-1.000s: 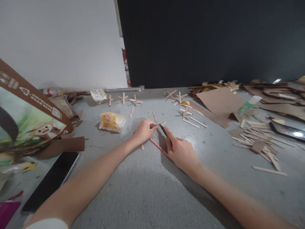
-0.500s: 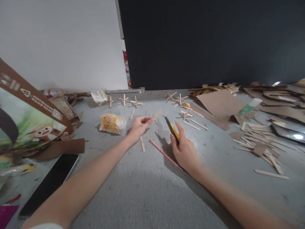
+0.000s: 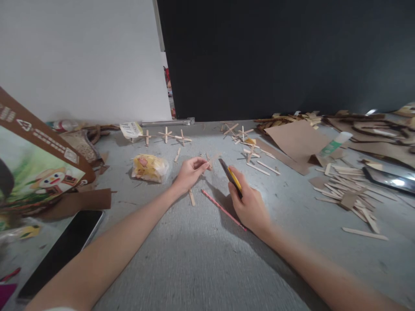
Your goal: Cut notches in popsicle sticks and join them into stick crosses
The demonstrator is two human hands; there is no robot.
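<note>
My left hand is pinched around small crossed wooden craft sticks, which stick out past the fingertips. The yellow and black utility knife is gripped in my right hand, its dark tip pointing up and left towards the sticks. A red striped straw lies on the table between my hands. Just below my left hand is a short craft stick. To its left sits a clear packet with yellow print.
Several stick crosses stand along the back. A loose stick pile, glue stick and brown card lie to the right. A phone and printed bag are at left; another dark phone-like object lies far right.
The view has shifted slightly, moving the scene a little left. The knife tip is now slightly closer to the crossed sticks in my left hand. Both grips look the same.
</note>
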